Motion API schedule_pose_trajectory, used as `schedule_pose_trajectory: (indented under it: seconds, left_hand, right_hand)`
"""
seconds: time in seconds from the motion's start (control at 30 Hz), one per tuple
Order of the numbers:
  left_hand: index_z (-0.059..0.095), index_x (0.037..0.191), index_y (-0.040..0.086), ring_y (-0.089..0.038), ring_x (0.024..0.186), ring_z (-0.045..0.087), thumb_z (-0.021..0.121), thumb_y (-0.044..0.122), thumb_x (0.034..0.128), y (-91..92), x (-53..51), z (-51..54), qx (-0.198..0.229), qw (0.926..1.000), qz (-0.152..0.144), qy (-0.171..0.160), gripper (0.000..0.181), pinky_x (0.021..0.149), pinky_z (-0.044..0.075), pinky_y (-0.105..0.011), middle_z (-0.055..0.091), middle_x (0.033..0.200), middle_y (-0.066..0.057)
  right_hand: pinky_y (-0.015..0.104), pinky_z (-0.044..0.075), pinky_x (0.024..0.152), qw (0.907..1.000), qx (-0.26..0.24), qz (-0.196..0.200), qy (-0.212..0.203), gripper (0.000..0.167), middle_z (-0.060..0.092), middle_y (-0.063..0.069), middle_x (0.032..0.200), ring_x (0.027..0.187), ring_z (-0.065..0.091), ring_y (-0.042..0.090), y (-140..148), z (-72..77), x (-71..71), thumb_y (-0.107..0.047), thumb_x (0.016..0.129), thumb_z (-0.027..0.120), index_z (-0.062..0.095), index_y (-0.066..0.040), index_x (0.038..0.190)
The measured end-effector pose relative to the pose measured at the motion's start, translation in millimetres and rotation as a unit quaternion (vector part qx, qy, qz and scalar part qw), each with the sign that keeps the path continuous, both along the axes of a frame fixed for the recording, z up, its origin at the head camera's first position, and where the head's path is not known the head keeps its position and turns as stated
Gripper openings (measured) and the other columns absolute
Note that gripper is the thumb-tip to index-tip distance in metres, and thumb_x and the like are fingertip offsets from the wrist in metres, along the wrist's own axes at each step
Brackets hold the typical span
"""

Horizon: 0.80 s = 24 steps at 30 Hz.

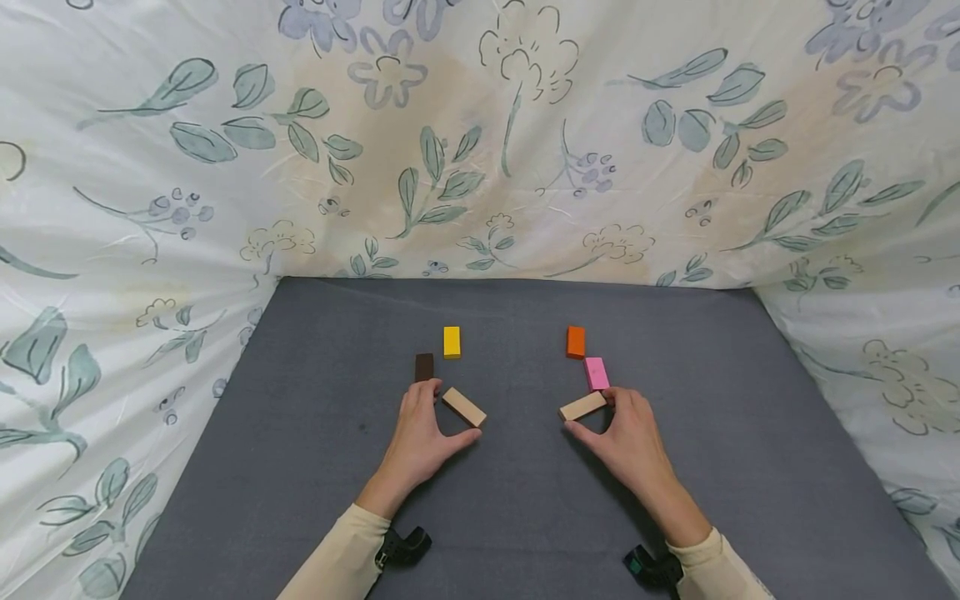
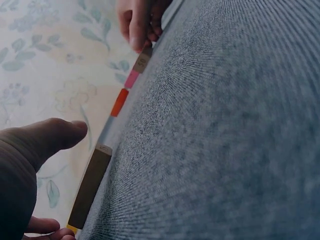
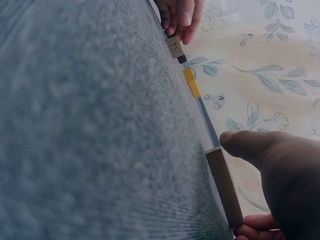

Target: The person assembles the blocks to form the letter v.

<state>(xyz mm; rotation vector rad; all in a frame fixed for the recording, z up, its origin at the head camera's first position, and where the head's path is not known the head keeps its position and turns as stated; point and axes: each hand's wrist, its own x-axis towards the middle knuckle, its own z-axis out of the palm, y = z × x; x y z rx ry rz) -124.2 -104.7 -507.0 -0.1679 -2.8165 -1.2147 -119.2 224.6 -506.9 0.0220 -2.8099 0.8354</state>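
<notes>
In the head view, my left hand (image 1: 423,442) spans a light wooden block (image 1: 464,407), fingers by its far end and thumb by its near end. The left wrist view shows the thumb (image 2: 65,134) apart from this block (image 2: 90,187). My right hand (image 1: 630,429) holds a second light wooden block (image 1: 582,407) lengthwise between thumb and fingers. Its thumb (image 3: 250,145) meets one end in the right wrist view; the fingertips (image 3: 255,230) are at the other. Both blocks lie slanted on the cloth. Beyond the left fingers lies a dark brown block (image 1: 424,367); a pink block (image 1: 596,373) adjoins the right one.
Farther back lie a yellow block (image 1: 452,342) on the left and an orange block (image 1: 575,342) on the right, touching the pink one's corner. Grey cloth (image 1: 517,508) covers the table. Floral curtains (image 1: 480,167) hang behind and along both sides.
</notes>
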Motion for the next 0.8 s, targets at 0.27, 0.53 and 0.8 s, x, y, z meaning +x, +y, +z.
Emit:
schedule_pose_trajectory:
  seconds: [0.27,0.53,0.8]
  left_hand:
    - [0.051,0.15,-0.004,-0.037,0.131,0.049,0.096,0.041,0.0829,2.4,-1.7,0.3,-0.026,0.9997,0.002,0.004,0.093,0.109,0.047,-0.055,0.051,0.144,-0.021]
    - [0.054,0.146,-0.005,-0.037,0.128,0.05,0.097,0.041,0.083,4.8,-3.2,1.5,-0.041,0.9991,0.003,0.008,0.089,0.107,0.048,-0.054,0.052,0.14,-0.02]
    - [0.056,0.144,-0.004,-0.035,0.123,0.051,0.097,0.038,0.0831,5.6,-5.1,-0.6,-0.042,0.9989,-0.006,0.018,0.085,0.106,0.048,-0.053,0.054,0.135,-0.019]
  right_hand:
    - [0.06,0.048,0.095,1.0,0.009,0.0,-0.002,0.08,0.061,0.026,0.117,0.106,0.056,0.043,-0.3,-1.4,-1.9,-0.041,0.082,0.096,0.06,0.013,0.129]
    - [0.059,0.048,0.096,0.9998,0.007,-0.004,-0.016,0.079,0.061,0.026,0.117,0.108,0.056,0.043,-1.1,-0.1,-2.6,-0.042,0.083,0.095,0.061,0.013,0.129]
    - [0.06,0.048,0.096,0.9999,0.011,-0.007,-0.007,0.076,0.06,0.026,0.117,0.108,0.056,0.044,-2.6,-1.7,-3.3,-0.04,0.084,0.095,0.061,0.013,0.128]
